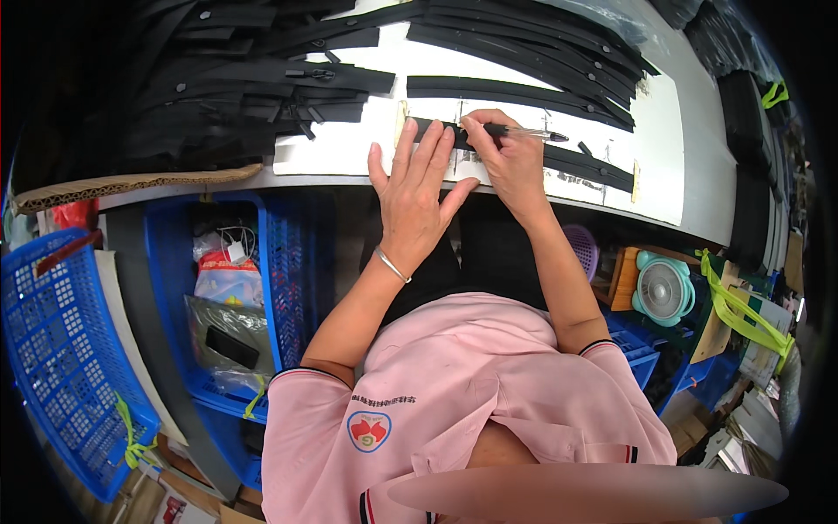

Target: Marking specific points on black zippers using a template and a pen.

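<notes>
A black zipper strip (587, 166) lies across a white board (661, 144) on the table. My left hand (412, 199) rests flat on the strip's left part, fingers stretched out and spread. My right hand (518, 175) grips a pen (534, 134) with a clear barrel, its back end pointing right. The pen's tip is down by the strip, close to my left fingertips, and mostly hidden by my right fingers. Just beyond my hands, another black strip (515, 92) lies on the board. Dark marks are drawn on the board around the strips.
Many black zippers (327, 77) are heaped at the left, with more strips (532, 54) at the far right. A cardboard edge (140, 185) runs along the table's left front. Below stand blue crates (65, 349) at the left and a small turquoise fan (663, 290) at the right.
</notes>
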### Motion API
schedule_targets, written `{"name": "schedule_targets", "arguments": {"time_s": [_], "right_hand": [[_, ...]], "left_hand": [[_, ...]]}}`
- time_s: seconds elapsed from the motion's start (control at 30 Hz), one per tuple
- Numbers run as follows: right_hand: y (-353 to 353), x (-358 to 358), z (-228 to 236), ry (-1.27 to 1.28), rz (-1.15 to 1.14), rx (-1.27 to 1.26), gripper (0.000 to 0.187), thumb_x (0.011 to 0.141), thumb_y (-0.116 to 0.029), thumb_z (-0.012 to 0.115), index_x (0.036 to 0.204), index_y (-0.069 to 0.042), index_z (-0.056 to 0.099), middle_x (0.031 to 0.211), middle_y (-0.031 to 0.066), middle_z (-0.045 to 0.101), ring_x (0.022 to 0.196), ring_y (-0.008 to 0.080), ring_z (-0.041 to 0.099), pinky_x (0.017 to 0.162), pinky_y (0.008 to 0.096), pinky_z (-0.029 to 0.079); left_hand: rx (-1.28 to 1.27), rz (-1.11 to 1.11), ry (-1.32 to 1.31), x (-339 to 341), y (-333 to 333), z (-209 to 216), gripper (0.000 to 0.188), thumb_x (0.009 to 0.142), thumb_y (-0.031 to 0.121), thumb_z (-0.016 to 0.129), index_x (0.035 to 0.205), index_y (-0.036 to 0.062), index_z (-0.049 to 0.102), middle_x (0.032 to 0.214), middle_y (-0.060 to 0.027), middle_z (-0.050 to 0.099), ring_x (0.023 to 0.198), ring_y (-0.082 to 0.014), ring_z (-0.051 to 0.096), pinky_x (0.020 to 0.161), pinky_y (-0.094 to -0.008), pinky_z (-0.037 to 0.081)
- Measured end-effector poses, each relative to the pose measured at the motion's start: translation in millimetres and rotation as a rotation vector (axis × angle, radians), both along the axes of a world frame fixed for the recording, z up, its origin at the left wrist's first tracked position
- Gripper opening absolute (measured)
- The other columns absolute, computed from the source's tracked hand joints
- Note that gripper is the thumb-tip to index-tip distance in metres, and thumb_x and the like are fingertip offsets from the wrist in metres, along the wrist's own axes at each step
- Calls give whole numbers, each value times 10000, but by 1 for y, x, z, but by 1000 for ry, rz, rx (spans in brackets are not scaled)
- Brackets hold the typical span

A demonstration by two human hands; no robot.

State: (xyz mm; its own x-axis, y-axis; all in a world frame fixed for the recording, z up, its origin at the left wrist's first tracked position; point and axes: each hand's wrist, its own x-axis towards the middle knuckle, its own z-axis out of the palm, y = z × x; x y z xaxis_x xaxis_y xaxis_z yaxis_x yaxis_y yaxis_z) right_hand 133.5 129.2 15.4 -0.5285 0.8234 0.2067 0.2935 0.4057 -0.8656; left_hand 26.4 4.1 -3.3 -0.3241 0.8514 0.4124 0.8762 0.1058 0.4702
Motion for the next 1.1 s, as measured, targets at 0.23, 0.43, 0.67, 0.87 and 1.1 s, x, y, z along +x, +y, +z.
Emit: {"name": "schedule_targets", "arguments": {"time_s": [0.23, 0.43, 0.67, 0.87, 1.1], "right_hand": [[-3, 2, 4, 76, -17, -41, 178, 966, -113, 706, 938, 60, 740, 874, 56, 752, 681, 95, 659, 596, 232, 496], [-1, 8, 2, 23, 105, -22, 192, 952, -78, 684, 902, 104, 722, 885, 74, 762, 655, 110, 653, 584, 253, 500], [1, 10, -5, -44, 170, 206, 137, 924, -50, 694, 929, 83, 729, 887, 75, 761, 654, 111, 657, 578, 251, 499], [-2, 36, 13, 45, 66, 104, 113, 946, -39, 657, 932, 35, 741, 838, 55, 743, 732, 115, 686, 661, 265, 534], [28, 90, 5, 67, -353, 81, 158, 964, -110, 674, 920, 24, 745, 743, 51, 738, 601, 61, 613, 550, 233, 454]], "left_hand": [[-8, 3, 13, 0, -1, 0, 675, 865, 400, 785, 1428, 77, 598, 1473, -57, 570, 1453, -290, 424, 1188, -593, 155], [-13, -1, 19, 1, 0, 1, 669, 867, 404, 781, 1422, 76, 603, 1468, -53, 574, 1455, -290, 423, 1193, -590, 147], [-38, -2, 27, 1, 1, 2, 659, 869, 397, 784, 1429, 103, 600, 1481, -44, 565, 1465, -289, 418, 1202, -581, 131], [-40, -10, 25, 1, 1, -1, 679, 864, 394, 798, 1443, 109, 587, 1487, -42, 565, 1471, -290, 411, 1206, -571, 107], [-38, -15, 59, 0, 1, -3, 687, 868, 417, 799, 1431, 80, 593, 1494, -52, 563, 1479, -293, 398, 1210, -566, 100]]}}
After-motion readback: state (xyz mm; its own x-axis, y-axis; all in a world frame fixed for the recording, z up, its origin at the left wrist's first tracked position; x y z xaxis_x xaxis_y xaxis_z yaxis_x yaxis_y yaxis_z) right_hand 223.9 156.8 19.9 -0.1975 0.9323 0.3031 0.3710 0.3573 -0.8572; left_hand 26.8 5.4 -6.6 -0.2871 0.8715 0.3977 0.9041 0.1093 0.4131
